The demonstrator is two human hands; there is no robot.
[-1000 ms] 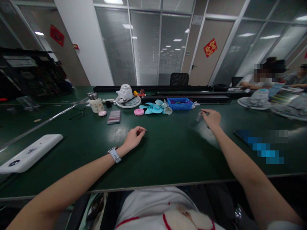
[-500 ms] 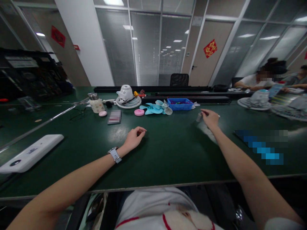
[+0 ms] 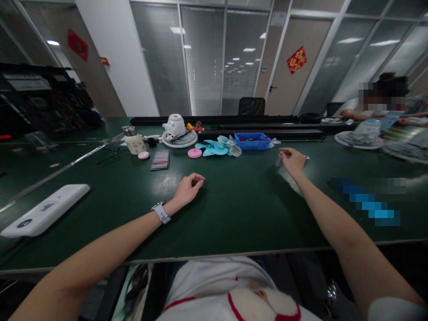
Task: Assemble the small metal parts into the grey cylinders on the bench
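Observation:
My left hand [image 3: 189,188] rests on the green table [image 3: 230,209], fingers curled in and the thumb near the fingertips; nothing shows in it. A watch with a pale strap [image 3: 162,212] is on that wrist. Farther right and forward, the fingers of my right hand [image 3: 293,161] are pressed together at a small pale, see-through thing [image 3: 278,159], whose kind I cannot make out. A pale sheen lies on the table below that hand. Beyond the hands are light-blue fan blades [image 3: 219,146] and a blue plastic basket [image 3: 253,141] with small things in it.
Along the back stand a white fan part [image 3: 175,126], a bottle [image 3: 134,141], a pink round piece [image 3: 194,153] and black bars [image 3: 267,133]. A white device [image 3: 50,209] lies at left. At right are a blurred blue item [image 3: 371,203], fan parts [image 3: 363,135] and a person [image 3: 351,107].
The view has tilted slightly, so the scene sits a little higher. Both hands keep nearly the same places and finger shapes.

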